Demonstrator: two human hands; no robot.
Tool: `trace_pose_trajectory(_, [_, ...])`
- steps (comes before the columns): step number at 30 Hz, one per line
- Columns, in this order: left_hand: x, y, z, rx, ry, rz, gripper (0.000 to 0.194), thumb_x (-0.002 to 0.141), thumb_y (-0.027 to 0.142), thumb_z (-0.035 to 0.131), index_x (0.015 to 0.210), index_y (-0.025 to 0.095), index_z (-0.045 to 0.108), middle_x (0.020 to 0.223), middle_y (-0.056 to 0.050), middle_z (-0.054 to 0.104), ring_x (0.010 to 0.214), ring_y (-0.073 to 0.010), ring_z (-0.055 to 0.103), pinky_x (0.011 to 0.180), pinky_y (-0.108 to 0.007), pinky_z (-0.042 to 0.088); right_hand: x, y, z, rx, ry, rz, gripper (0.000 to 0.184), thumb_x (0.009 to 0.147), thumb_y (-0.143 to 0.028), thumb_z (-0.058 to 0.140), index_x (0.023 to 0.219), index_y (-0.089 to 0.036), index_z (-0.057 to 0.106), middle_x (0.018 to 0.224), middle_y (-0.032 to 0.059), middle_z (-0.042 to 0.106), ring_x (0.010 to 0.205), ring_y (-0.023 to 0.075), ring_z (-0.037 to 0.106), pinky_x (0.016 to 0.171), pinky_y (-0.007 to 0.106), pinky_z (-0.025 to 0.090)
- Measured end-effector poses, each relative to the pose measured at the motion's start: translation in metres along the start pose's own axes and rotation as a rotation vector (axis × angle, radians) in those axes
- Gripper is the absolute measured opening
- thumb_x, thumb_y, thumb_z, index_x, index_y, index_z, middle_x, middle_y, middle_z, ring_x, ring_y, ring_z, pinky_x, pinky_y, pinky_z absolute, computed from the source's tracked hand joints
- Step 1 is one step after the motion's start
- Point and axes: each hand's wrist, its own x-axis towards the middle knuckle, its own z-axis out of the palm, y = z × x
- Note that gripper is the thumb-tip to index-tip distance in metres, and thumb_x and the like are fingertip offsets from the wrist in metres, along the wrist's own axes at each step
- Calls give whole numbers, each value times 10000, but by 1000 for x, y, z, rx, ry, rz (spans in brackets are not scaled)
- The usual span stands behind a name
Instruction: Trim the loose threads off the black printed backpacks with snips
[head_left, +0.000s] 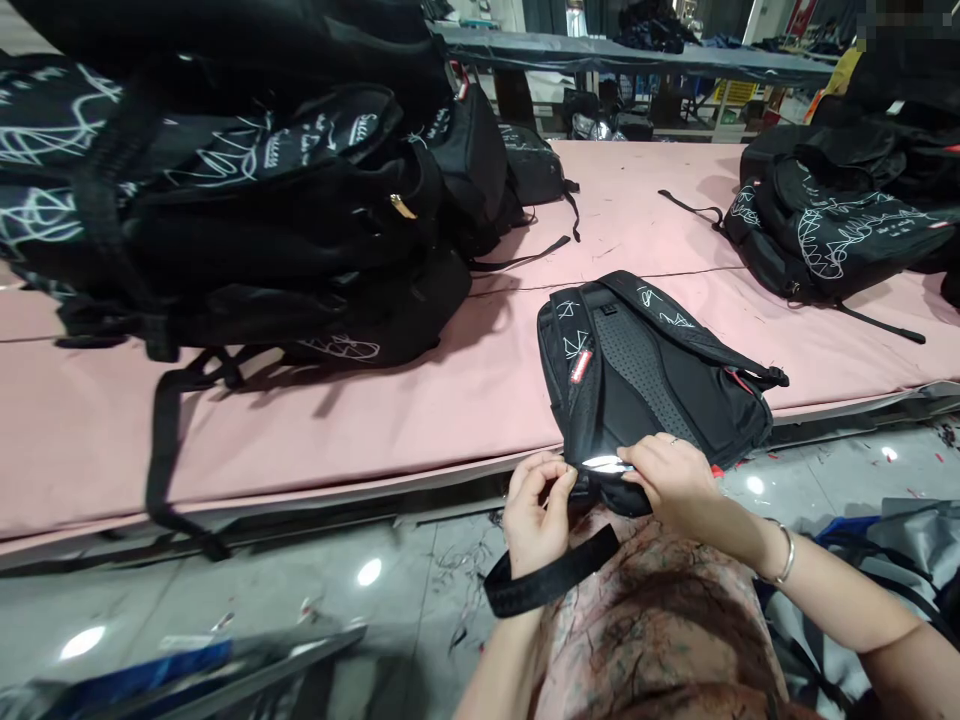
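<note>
Precision work beside backpack (694, 395), with snips (604, 464) in right hand (667, 478), pinched left hand (536, 505) (on what, cannot tell), likely calling for steadiness.

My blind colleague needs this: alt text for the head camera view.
A left hand pinches at the near end of a black backpack; the right hand holds a shiny metal tool there. More black bags flank it on the pink table.

Obscured, cropped and unresolved details.
The right hand (671, 482) hides the handles of the snips (604, 464); lettering on the red label (580, 367) is too small to read; the left and top edges crop the backpack stack (262, 225); the lower-left blue item (184, 661) is blurred.
</note>
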Motion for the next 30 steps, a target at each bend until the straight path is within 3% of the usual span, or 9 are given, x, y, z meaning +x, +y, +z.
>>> trace_pose_trajectory(7, [1,0,4,89,-31,49,134,780,280,541,685,201,594,813,-37,564,822,-187,539,800,-342,453,6,1,-15,-214,-120,-151,147,878,-141,459,946,-162,587,823,67,575,716,186,464,608,317,296])
trace_pose_trajectory(14, [2,-2,5,111,-30,50,145,784,297,536,693,202,597,805,-36,564,815,-188,540,795,-344,459,9,-2,-28,-221,-164,-147,133,860,-117,458,896,-164,577,780,56,552,703,181,450,600,315,286])
trace_pose_trajectory(21, [-2,-8,8,107,-5,93,133,793,292,542,714,202,601,827,-37,563,824,-184,541,801,-342,458,8,-1,-20,-223,-159,-149,143,829,-93,467,876,-173,575,779,54,557,699,185,445,592,319,274])
trace_pose_trajectory(26, [-2,-14,9,16,39,-61,190,783,347,543,683,195,597,831,-43,592,842,-194,559,836,-349,452,11,4,-12,-135,-137,-87,117,882,-195,474,846,-178,584,732,32,576,690,172,468,614,298,306])
trace_pose_trajectory(30, [-2,-16,8,-43,43,-135,223,762,395,563,696,189,615,853,-48,613,851,-200,573,847,-347,446,17,3,-14,-90,-201,-67,114,897,-253,491,905,-177,575,801,34,600,738,170,498,647,282,330])
